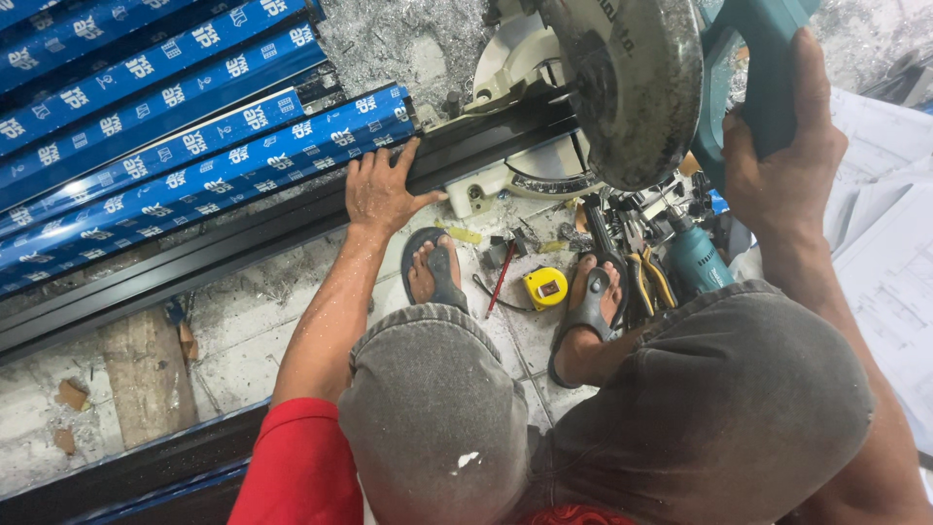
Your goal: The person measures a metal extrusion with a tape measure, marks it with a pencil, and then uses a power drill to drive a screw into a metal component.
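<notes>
A long black profile point(292, 219) is laid across the mitre saw point(583, 107) base and pinned flat by the spread left hand point(381, 192). The teal handle point(768, 87) is gripped by the right hand point(782, 156); the blade appears raised, so the cut seems not yet made.

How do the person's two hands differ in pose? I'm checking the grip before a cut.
The left hand lies flat, fingers spread, pressing the dark metal profile on the saw bed; the right hand is curled around the teal saw handle. The left sits low, the right raised beside the blade guard. Both are bare.
</notes>
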